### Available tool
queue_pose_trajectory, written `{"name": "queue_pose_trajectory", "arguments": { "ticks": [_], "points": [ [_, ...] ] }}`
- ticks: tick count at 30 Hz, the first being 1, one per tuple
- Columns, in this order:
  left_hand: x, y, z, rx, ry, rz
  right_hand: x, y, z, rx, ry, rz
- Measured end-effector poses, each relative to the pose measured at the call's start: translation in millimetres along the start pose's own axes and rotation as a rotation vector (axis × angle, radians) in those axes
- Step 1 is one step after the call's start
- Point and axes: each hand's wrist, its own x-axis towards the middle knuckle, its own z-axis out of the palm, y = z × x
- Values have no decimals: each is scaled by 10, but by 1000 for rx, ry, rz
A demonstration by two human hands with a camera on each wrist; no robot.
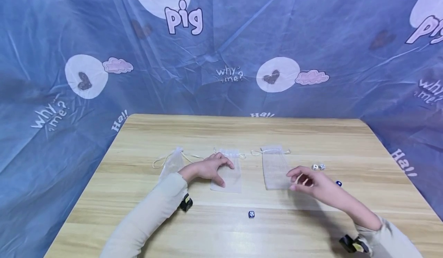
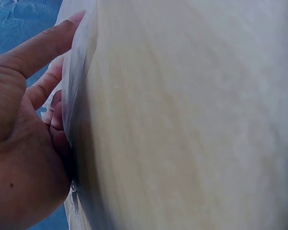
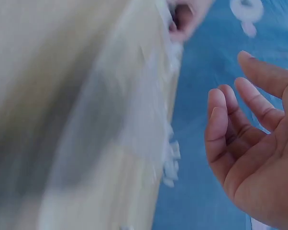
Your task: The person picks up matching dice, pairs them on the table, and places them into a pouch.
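Three sheer white drawstring pouches lie in a row on the table in the head view. My left hand point(image 1: 207, 167) rests on the middle pouch point(image 1: 232, 180), thumb and fingers spread over its mesh. In the left wrist view that hand's fingers point(image 2: 48, 45) are at the thin fabric. My right hand point(image 1: 315, 183), holding nothing, hovers beside the lower right edge of the right pouch point(image 1: 275, 171). Its fingers point(image 3: 218, 129) are loosely bent in the right wrist view. The left pouch point(image 1: 174, 162) is partly hidden behind the left forearm.
A dark blue die point(image 1: 251, 214) sits nearer the front, between the hands. Another blue die point(image 1: 338, 183) shows just past the right wrist. Farther back on the right are a white die point(image 1: 315, 167) and a pale speckled die point(image 1: 322, 166). Printed blue cloth point(image 1: 207, 96) hangs behind the table.
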Motion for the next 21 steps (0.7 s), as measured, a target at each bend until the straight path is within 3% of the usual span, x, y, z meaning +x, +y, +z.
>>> {"name": "queue_pose_trajectory", "arguments": {
  "ticks": [12,21],
  "points": [
    [2,14,-16,-1,0,1,-302,371,-480,-64,161,138],
    [3,-2,-2,1,1,3,-582,793,-679,-183,203,286]
  ]
}}
